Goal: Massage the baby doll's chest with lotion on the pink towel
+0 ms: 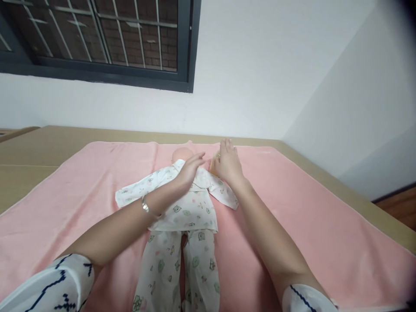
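I read no text, number, brand or sign anywhere in my view. The suit (191, 212), at the centre, carries only small green and pink picture prints, and I make out no letters among them. The left sleeve (61, 281), at 7 o'clock, and the right sleeve (305, 299), at 5 o'clock, show dark blue line patterns, not writing.
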`<action>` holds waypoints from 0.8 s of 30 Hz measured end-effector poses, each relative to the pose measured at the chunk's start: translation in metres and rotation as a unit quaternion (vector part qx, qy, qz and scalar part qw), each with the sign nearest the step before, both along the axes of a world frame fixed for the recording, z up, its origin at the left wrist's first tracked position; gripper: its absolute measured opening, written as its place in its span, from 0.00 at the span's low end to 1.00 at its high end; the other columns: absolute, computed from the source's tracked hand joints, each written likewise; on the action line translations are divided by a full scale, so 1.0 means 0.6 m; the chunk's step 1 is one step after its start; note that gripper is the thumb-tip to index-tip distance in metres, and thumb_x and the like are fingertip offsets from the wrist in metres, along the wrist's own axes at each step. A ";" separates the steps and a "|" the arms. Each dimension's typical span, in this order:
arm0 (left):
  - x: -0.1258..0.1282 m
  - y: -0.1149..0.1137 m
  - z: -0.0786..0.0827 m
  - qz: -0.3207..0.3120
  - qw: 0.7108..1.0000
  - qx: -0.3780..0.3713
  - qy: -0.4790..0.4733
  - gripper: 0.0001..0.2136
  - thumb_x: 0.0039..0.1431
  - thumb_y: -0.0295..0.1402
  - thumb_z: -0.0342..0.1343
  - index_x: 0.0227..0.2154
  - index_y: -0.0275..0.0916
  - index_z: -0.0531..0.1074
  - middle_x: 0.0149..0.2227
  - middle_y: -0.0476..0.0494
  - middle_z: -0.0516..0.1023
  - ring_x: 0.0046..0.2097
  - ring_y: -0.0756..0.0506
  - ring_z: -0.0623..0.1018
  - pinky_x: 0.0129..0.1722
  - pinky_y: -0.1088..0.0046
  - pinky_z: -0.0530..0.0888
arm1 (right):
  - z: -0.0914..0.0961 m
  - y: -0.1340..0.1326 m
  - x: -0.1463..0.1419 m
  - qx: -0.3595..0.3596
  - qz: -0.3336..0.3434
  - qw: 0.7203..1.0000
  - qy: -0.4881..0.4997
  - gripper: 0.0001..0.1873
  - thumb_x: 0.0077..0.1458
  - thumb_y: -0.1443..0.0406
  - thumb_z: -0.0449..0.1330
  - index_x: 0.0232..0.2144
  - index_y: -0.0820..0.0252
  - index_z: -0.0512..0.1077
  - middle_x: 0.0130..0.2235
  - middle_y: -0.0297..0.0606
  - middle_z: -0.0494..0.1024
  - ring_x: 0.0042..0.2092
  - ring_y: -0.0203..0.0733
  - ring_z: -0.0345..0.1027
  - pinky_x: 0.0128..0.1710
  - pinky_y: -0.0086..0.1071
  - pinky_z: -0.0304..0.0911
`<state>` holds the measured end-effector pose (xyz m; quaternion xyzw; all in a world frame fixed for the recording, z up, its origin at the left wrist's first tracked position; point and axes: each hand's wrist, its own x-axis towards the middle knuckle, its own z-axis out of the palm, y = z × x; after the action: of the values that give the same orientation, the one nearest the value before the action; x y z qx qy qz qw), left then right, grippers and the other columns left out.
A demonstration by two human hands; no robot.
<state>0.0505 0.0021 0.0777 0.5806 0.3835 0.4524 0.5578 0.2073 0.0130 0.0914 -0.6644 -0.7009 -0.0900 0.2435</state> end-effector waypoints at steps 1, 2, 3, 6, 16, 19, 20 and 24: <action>0.018 0.015 0.014 -0.026 0.993 -0.101 -0.048 0.32 0.62 0.44 0.43 0.65 0.31 0.59 0.69 0.32 0.61 0.69 0.39 0.63 0.68 0.61 0.62 | -0.005 0.004 0.003 -0.003 -0.003 1.000 -0.008 0.39 0.55 0.73 0.48 0.68 0.80 0.49 0.71 0.62 0.50 0.73 0.58 0.41 0.68 0.57 0.45; 0.033 0.030 0.028 -0.076 0.976 -0.183 -0.087 0.37 0.63 0.50 0.39 0.67 0.25 0.55 0.68 0.26 0.59 0.68 0.38 0.64 0.66 0.60 0.65 | -0.009 0.006 0.004 -0.004 -0.009 1.000 -0.017 0.38 0.55 0.73 0.48 0.68 0.81 0.50 0.71 0.62 0.50 0.72 0.58 0.41 0.69 0.56 0.45; 0.046 0.043 0.042 -0.094 0.961 -0.227 -0.123 0.41 0.63 0.53 0.36 0.68 0.22 0.51 0.68 0.22 0.58 0.68 0.38 0.64 0.64 0.62 0.67 | -0.011 0.006 0.004 -0.002 -0.016 1.000 -0.025 0.37 0.56 0.73 0.48 0.67 0.82 0.51 0.70 0.63 0.52 0.72 0.58 0.42 0.69 0.55 0.45; 0.068 0.072 0.071 -0.100 0.943 -0.236 -0.212 0.42 0.65 0.55 0.32 0.70 0.22 0.43 0.70 0.24 0.55 0.69 0.41 0.62 0.64 0.65 0.67 | -0.013 0.002 0.003 0.013 -0.025 0.999 -0.045 0.33 0.58 0.73 0.47 0.65 0.83 0.55 0.68 0.63 0.58 0.71 0.59 0.47 0.68 0.53 0.46; 0.055 0.055 0.066 -0.145 0.938 -0.208 -0.235 0.37 0.66 0.52 0.31 0.70 0.31 0.48 0.68 0.30 0.62 0.67 0.41 0.66 0.64 0.60 0.68 | -0.012 -0.001 0.000 0.029 -0.015 0.998 -0.052 0.30 0.59 0.73 0.47 0.63 0.77 0.60 0.66 0.59 0.63 0.68 0.60 0.52 0.65 0.54 0.51; 0.030 0.016 0.047 -0.166 0.946 -0.193 -0.203 0.36 0.66 0.52 0.33 0.69 0.34 0.53 0.67 0.32 0.64 0.69 0.41 0.63 0.66 0.59 0.64 | -0.009 -0.002 0.003 0.011 -0.021 0.998 -0.058 0.31 0.59 0.74 0.45 0.64 0.75 0.60 0.67 0.57 0.62 0.70 0.58 0.51 0.66 0.56 0.50; 0.018 0.002 0.040 -0.171 0.948 -0.186 -0.193 0.35 0.66 0.52 0.34 0.68 0.35 0.55 0.67 0.33 0.65 0.69 0.41 0.63 0.67 0.59 0.63 | -0.008 -0.002 0.005 0.007 -0.021 0.998 -0.062 0.32 0.58 0.75 0.45 0.65 0.74 0.59 0.67 0.57 0.62 0.70 0.58 0.51 0.66 0.57 0.49; -0.039 -0.050 0.024 -0.188 0.944 -0.199 -0.184 0.35 0.66 0.52 0.37 0.67 0.33 0.59 0.67 0.32 0.65 0.69 0.40 0.63 0.69 0.60 0.61 | -0.003 0.004 0.011 0.000 -0.024 0.998 -0.053 0.34 0.54 0.76 0.47 0.65 0.73 0.60 0.68 0.56 0.61 0.70 0.59 0.49 0.67 0.60 0.46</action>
<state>0.0273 -0.0277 0.0922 0.4254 0.2405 0.3528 0.7979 0.2137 0.0151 0.0898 -0.6752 -0.6967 -0.1310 0.2038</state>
